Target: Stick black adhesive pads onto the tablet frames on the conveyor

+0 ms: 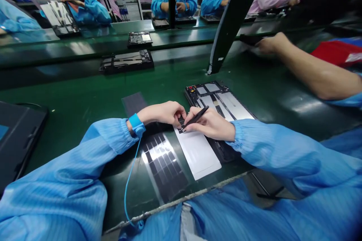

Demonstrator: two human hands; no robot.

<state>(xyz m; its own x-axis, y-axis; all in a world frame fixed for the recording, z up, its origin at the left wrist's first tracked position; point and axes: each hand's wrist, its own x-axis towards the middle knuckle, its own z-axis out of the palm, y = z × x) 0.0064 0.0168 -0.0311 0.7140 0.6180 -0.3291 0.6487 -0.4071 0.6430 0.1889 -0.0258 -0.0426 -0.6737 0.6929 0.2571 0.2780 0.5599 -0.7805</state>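
Note:
My left hand (169, 113) has its fingers curled and pinched at the upper end of a white sticker sheet (199, 154), where small black stickers (181, 121) show. In my right hand (213, 123) are slim black tweezers (195, 118), slanted with the tip down on those stickers close to my left fingertips. An opened tablet-like device (237, 107), with silver battery panels and black frame, lies under and behind my right hand. Left of the white sheet is a clear sheet with dark rectangular stickers (162, 165). Another dark sheet (134, 102) lies behind my left wrist.
A blue wrist strap (136, 123) trails a cord (128, 188) to the table edge. A dark post (226, 41) rises behind the device. More opened devices (127, 61) lie further back. A co-worker's arm (308, 67) reaches in from the right; a black case (19, 139) sits left.

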